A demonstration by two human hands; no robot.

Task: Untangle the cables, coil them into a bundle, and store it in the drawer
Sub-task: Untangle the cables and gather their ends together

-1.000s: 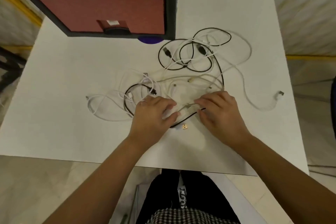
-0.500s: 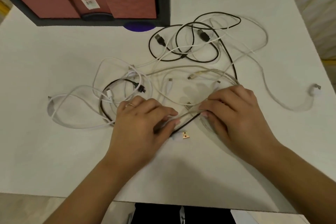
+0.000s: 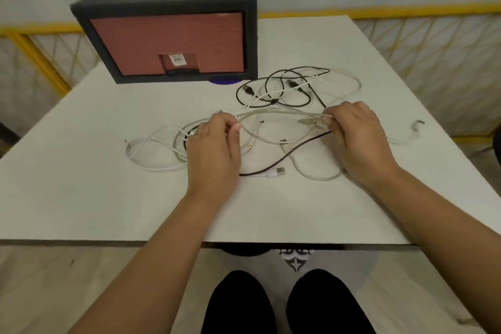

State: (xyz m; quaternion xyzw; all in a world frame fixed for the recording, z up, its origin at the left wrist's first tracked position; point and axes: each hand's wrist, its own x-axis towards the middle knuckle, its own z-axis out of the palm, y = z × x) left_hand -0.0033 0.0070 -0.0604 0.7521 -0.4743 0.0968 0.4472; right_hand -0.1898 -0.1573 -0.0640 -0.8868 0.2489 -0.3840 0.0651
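A tangle of white, grey and black cables (image 3: 282,116) spreads over the middle of the white table (image 3: 81,184). My left hand (image 3: 214,149) pinches grey-white strands at its fingertips, lifted a little off the table. My right hand (image 3: 357,138) grips the other end of those strands, which stretch between both hands. A black cable with a white USB plug (image 3: 276,172) lies in front of my hands. The dark drawer box with a closed reddish drawer front (image 3: 168,43) stands at the back left.
A purple disc (image 3: 225,80) peeks out from under the box's right corner. One white cable end (image 3: 418,123) trails toward the table's right edge. Yellow railing runs behind the table. My legs show below the near edge.
Both hands rose from the table and drew apart, pulling grey-white strands taut between them. My head tilted up, so the whole drawer box came into view.
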